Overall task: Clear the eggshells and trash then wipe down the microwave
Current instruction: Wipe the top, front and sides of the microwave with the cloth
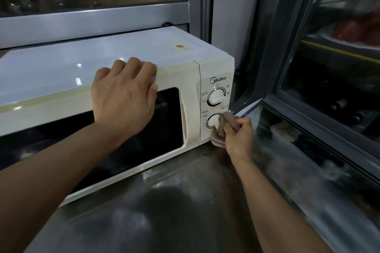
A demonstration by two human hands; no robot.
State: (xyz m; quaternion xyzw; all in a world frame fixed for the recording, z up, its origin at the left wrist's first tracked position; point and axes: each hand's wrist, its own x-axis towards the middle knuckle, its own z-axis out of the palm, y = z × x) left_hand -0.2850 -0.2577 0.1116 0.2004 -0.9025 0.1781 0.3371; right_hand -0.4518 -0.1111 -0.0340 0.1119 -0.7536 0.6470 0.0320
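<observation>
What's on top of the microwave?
The left hand rests over the front top edge of the microwave, fingers curled. Farther back sits a small orange stain or sticker. What lies under the hand is hidden.

Surface: grey metal counter [174, 211], smudged.
Resting on it: white microwave [102, 63].
Debris: brown crumbs [207, 152] beside microwave's front corner.

Cream microwave [127, 80], door closed
</observation>
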